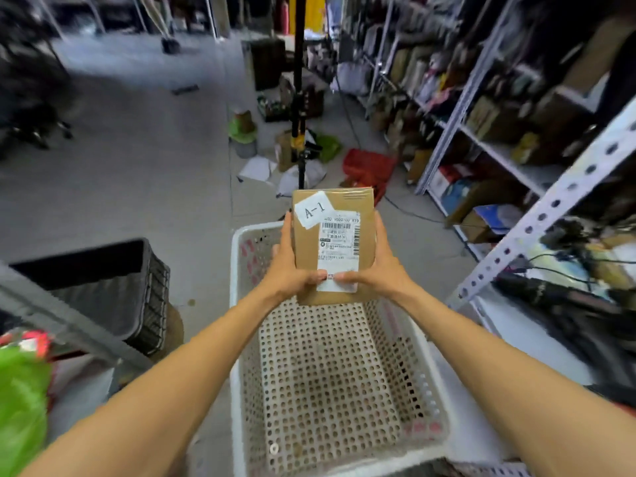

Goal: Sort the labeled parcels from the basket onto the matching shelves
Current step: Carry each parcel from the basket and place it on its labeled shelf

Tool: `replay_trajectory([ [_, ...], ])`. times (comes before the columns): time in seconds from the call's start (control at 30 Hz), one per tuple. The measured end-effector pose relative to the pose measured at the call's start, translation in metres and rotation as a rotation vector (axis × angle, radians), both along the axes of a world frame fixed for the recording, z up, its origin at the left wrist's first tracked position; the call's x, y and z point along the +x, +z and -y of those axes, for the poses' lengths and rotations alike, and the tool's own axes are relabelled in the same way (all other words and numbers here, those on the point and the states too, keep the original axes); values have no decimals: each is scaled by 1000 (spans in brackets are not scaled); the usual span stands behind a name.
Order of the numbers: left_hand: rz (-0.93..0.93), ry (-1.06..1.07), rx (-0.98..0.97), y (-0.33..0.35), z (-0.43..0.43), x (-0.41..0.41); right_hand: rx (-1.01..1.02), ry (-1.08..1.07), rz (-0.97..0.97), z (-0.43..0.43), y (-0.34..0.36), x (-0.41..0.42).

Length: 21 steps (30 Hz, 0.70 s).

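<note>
The parcel (333, 246), a flat brown box, is held up above the far end of the white basket (237, 270), clear of its floor, with the label side facing the camera. The left hand (287, 266) grips the left edge and the right hand (380, 266) grips the right edge; both are closed on the box, thumbs pressed to the lower front face near the shipping label (339, 249) and the other fingers wrapped behind, out of view. A white tag (313, 208) marked "A-1" sits at the upper left corner. The visible floor of the basket holds no other parcels, so this is probably the last one or close to it. The step in hand appears to be reading the tag before carrying the box to its shelf. To do it well, keep the box level and the tag uncovered, with thumbs off the printed code. Confirm the marking fully, then find the matching position on the shelving (516, 235) at the right; no shelf markings can be read from here. Keep the two-handed hold while turning, since the box face looks smooth and may slip. Watch the cables and loose items on the floor (137, 166) when stepping.
</note>
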<state>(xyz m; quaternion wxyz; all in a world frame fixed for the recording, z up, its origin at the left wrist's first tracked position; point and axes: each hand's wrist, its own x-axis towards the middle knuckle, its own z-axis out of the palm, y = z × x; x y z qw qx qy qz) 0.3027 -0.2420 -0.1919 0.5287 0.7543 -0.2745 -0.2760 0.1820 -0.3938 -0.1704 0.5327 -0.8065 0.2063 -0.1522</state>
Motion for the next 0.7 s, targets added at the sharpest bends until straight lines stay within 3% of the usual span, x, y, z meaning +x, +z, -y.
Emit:
replay_trajectory([
  [0.33,-5,-224,-144,88,-53,-76,-35,-249,-108,-76,85,-95],
  [0.7,61,-366,-204,145,-85,-176,-108,-343,11,-126,129,-217],
])
